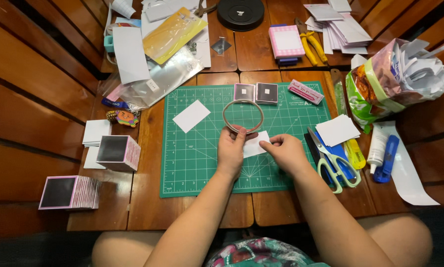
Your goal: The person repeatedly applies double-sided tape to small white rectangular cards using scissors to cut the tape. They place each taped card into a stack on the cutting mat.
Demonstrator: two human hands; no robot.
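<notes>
On the green gridded cutting mat (202, 158) at the middle of the wooden slatted table (148, 198), I see both hands meeting over a small white paper card (256, 145). The left hand (231, 148) is closed, its fingers pinched on the near edge of a thin round tape ring (243, 116) that lies flat on the mat just beyond the card. The right hand (285, 151) is curled, thumb and forefinger nipping the right edge of the card; the card sits between the two hands and touches the ring's near side. Farther up the mat lie two small dark squares with pink borders (256, 92), side by side, a pink printed label strip (306, 91) to their right, and a loose white card (191, 116) to the left, well apart from the hands. Crowding the right hand are green-handled scissors (333, 160), resting partly on a blue flat piece, with a yellow marker (354, 153), a white glue bottle (377, 146) and a stack of white cards (336, 130) near. A plastic bag stuffed with paper scraps (395, 79) stands at the right. On the left, off the mat, stand two stacks of pink-edged black squares (118, 151), the nearer one (68, 193) lying on its side. Clear plastic sleeves (152, 79) clutter the far left corner.
</notes>
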